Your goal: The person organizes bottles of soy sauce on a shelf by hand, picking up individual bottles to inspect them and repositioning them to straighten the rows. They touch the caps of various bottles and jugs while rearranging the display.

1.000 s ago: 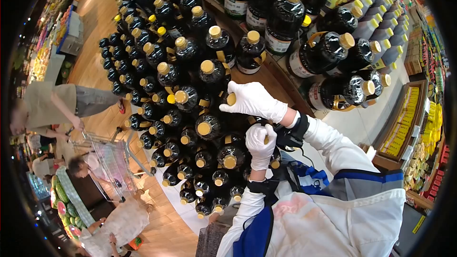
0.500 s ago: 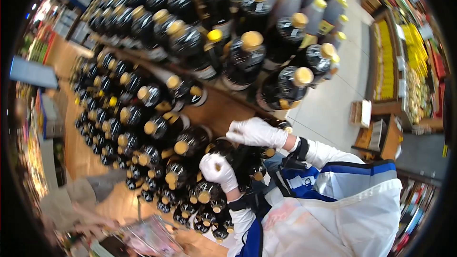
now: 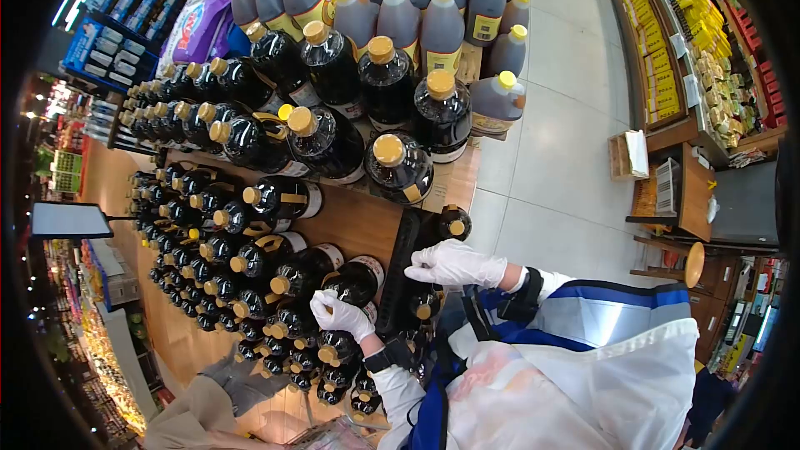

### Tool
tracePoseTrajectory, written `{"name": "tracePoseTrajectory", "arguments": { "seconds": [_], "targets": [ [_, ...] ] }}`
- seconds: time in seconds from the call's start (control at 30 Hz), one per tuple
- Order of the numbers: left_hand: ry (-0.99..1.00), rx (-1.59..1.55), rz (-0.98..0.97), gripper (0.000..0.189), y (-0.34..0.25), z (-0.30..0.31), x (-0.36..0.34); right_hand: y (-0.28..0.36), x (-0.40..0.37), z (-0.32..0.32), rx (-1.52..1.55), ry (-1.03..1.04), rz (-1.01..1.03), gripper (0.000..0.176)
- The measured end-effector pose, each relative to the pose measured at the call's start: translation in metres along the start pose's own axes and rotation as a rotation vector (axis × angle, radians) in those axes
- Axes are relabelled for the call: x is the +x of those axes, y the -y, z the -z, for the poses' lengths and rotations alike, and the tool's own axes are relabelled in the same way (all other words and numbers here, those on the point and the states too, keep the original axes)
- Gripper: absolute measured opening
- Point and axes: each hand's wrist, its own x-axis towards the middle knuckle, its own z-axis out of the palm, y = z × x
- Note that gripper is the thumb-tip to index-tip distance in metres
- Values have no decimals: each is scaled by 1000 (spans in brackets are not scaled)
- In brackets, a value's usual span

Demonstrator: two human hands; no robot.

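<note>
My left hand (image 3: 343, 317), in a white glove, is closed around the gold-capped neck end of a dark sauce bottle (image 3: 353, 280). That bottle leans among the lower rows, its white label end pointing away from my fingers. To the upper right, my right hand (image 3: 457, 265), also gloved in white, has its fingers curled together, and nothing shows in them. It hovers beside a black strip (image 3: 398, 271) at the display's edge. Close by stands another dark bottle (image 3: 450, 223) with a gold cap. The strip and my wrists partly cover several bottles beneath.
A raised tier holds large dark bottles (image 3: 400, 168) and yellow-capped brown bottles (image 3: 442, 29). Brown board (image 3: 354, 210) shows between the tiers. Pale floor tiles (image 3: 550, 150) run along the right, with a wooden stand (image 3: 692, 192) beyond. Another person's clothing (image 3: 196, 412) appears at lower left.
The whole view has shifted and turned. My left hand has moved left in the picture and stays closed at the bottle's cap. My right hand stays curled over the display edge.
</note>
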Motion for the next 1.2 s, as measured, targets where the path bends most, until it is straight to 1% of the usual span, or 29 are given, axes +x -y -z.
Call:
{"name": "tracePoseTrajectory", "arguments": {
  "seconds": [0.1,0.13,0.23,0.27,0.33,0.37,0.4,0.43,0.47,0.5,0.57,0.67,0.7,0.77,0.83,0.87,0.9,0.97,1.03,1.1,1.17,1.2],
  "targets": [
    [-14,-34,11,34,-2,-2,2,-7,-23,3,-60,-138,5,41],
    [-12,-42,-11,35,-5,-2,1,-12,-29,2,-106,-155,-7,40],
    [-8,-41,9,36,-14,1,1,-15,-57,1,-131,-129,-147,39],
    [-1,-25,-17,35,-9,3,2,-11,-69,2,-194,-151,-136,39],
    [3,-1,-53,33,3,1,3,-26,-94,2,-239,-208,-148,39],
    [20,35,-50,22,7,3,3,-35,-107,5,-268,-229,-153,39],
    [6,10,-103,21,-3,6,1,-41,-120,12,-273,-309,-243,39],
    [-11,-8,-161,28,-12,11,1,-50,-132,20,-287,-345,-297,39],
    [26,-7,-125,47,-10,17,-2,-61,-143,29,-297,-386,-344,39],
    [-5,27,-220,53,-6,22,-5,-70,-151,36,-299,-428,-389,40],
    [-72,106,-264,51,-39,43,-17,-81,-170,53,-299,-519,-416,41],
    [-27,111,-331,50,-61,63,-45,-89,-189,71,-281,-603,-466,46],
    [9,97,-366,45,-70,67,-54,-92,-195,77,-273,-620,-481,48],
    [140,43,-387,40,-73,65,-74,-106,-205,82,-244,-627,-430,51],
    [220,-9,-394,33,-79,58,-96,-114,-210,92,-195,-635,-405,53],
    [280,-48,-317,23,-84,54,-107,-117,-215,97,-161,-627,-412,54],
    [294,-73,-366,13,-91,48,-114,-122,-222,104,-126,-617,-423,55],
    [389,-16,-345,10,-111,39,-130,-139,-232,121,-142,-637,-429,50],
    [373,17,-429,8,-142,19,-142,-161,-244,145,-141,-698,-412,48],
    [381,-11,-445,7,-176,-9,-155,-180,-262,176,-137,-730,-432,45],
    [418,61,-463,6,-201,-41,-169,-202,-278,207,-139,-756,-442,43],
    [380,54,-542,5,-220,-58,-174,-213,-287,221,-142,-767,-443,42]
  ]
}}
